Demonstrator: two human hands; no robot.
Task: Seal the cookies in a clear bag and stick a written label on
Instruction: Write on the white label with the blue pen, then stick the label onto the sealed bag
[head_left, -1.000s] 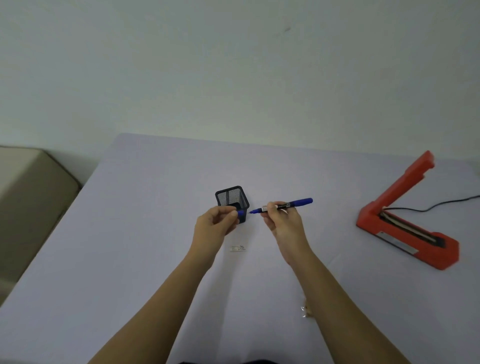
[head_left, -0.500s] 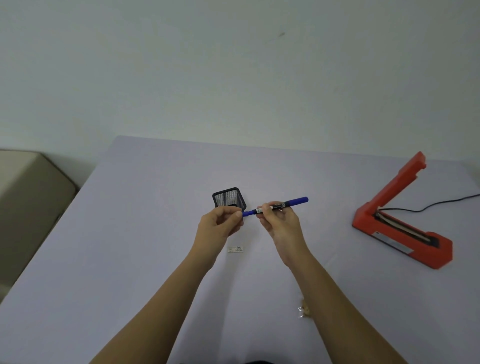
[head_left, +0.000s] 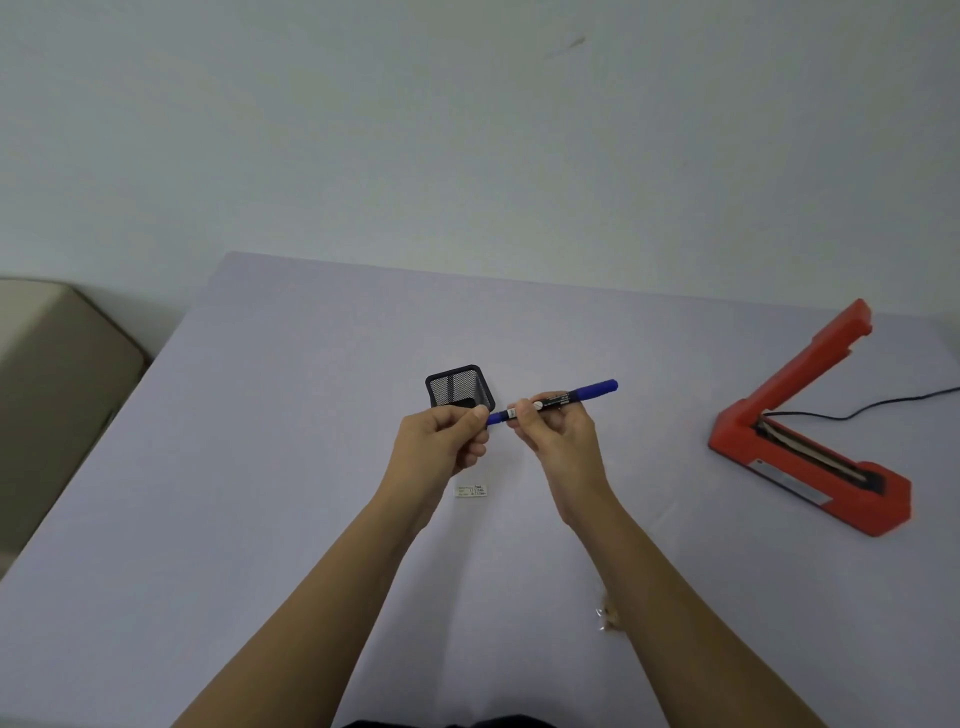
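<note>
A blue marker (head_left: 571, 396) is held level above the table's middle. My right hand (head_left: 556, 431) grips its barrel. My left hand (head_left: 444, 436) pinches the marker's left end, where its cap sits on the tip. Below the hands a small white label (head_left: 471, 490) with writing lies flat on the table. A sliver of the clear bag with cookies (head_left: 609, 618) shows beside my right forearm, mostly hidden by it.
A black mesh pen holder (head_left: 457, 387) stands just behind my left hand. A red heat sealer (head_left: 810, 441) with its arm raised sits at the right, its black cord (head_left: 883, 405) running off to the right. A beige seat (head_left: 57, 374) is left of the table (head_left: 234, 467).
The cap end in my left hand and the marker in my right have come together; a second ago a gap showed between them. The view has shifted slightly.
</note>
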